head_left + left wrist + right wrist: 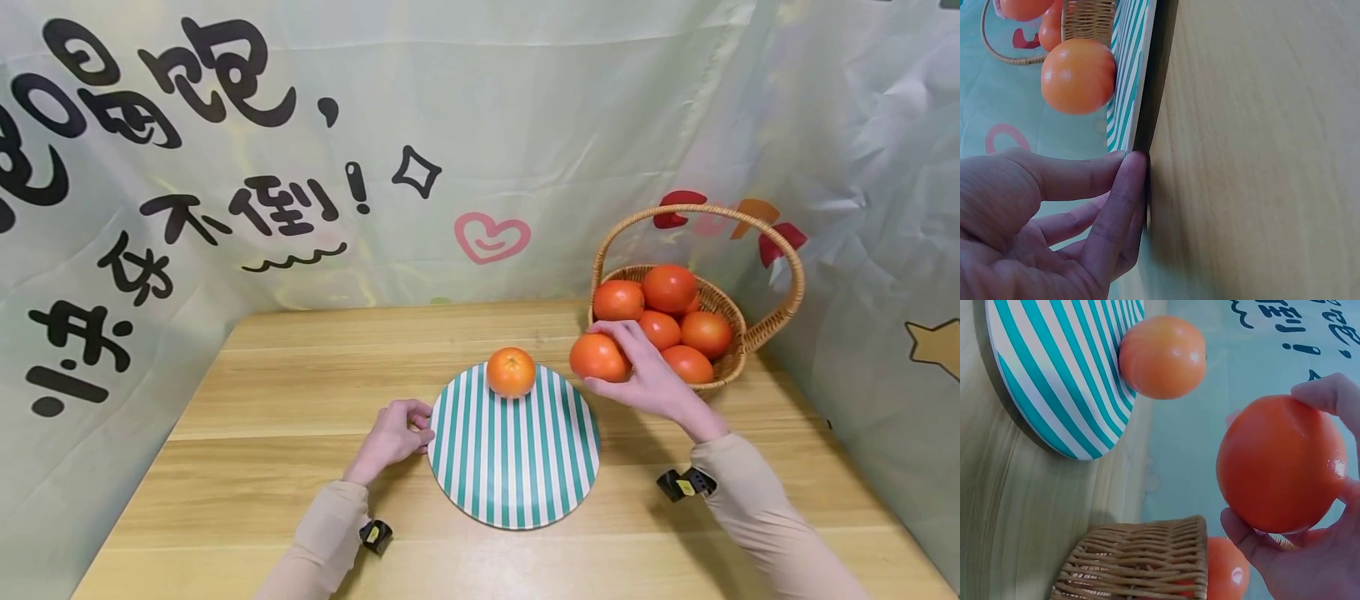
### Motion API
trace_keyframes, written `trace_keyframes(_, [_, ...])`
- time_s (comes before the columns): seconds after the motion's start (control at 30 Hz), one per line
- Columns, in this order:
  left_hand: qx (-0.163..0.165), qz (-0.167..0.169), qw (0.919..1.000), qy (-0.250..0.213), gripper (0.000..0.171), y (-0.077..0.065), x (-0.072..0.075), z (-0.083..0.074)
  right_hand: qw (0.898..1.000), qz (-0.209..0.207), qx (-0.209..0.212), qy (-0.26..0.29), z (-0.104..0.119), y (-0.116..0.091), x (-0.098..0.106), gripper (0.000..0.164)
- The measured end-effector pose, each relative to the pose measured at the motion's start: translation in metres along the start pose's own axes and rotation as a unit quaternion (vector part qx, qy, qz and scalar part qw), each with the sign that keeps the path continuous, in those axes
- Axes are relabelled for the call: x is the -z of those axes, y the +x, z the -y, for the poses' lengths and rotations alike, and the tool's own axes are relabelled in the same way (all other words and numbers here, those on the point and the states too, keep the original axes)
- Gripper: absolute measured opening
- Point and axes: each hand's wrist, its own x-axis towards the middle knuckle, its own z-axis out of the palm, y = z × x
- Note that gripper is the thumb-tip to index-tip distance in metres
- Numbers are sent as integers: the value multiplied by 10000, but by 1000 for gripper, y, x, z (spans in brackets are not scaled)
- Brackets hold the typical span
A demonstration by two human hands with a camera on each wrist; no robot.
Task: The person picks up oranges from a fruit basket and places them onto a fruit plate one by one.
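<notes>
My left hand (393, 435) pinches the left rim of a round plate (517, 475) with green and white stripes. In the left wrist view, the thumb and fingertips (1130, 175) meet at the plate's edge. An orange (512, 372) sits on the plate near its far rim. Held in my right hand (645, 372) is a round, glossy red-orange fruit (1282, 464), with the thumb on one side and fingers on the other. That hand is above the near left rim of a wicker basket (731, 371), between basket and plate. Its palm is partly hidden behind the fruit.
Several similar red-orange fruits (705, 333) lie in the basket, whose tall arched handle (795, 283) rises above them. The wooden table (300, 375) meets a printed cloth backdrop (375, 75) behind and at the sides.
</notes>
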Motion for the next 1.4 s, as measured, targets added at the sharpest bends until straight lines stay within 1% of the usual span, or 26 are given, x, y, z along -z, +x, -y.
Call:
trace_keyframes(0.2, [-16, -6, 10000, 34, 31, 0, 0, 1, 9996, 87, -90, -240, 6, 2, -7, 63])
trace_keyframes(0.5, [15, 0, 10000, 32, 33, 0, 1, 0, 9986, 121, -18, -516, 13, 5, -20, 70])
trace_keyframes(0.73, [0, -12, 10000, 29, 33, 1, 1, 0, 9984, 165, 213, -490, 16, 7, -29, 72])
trace_keyframes(0.93, [-40, -40, 9999, 89, 32, 0, 1, 1, 9983, 316, 137, -477, 16, 7, -35, 73])
trace_keyframes(1.23, [-49, -45, 10000, 36, 32, 0, 0, 2, 9981, 316, 100, -523, 14, 7, -45, 69])
trace_keyframes(1.4, [-64, -47, 10000, 43, 32, 0, -1, 2, 9979, 415, -4, -506, 13, 6, -49, 69])
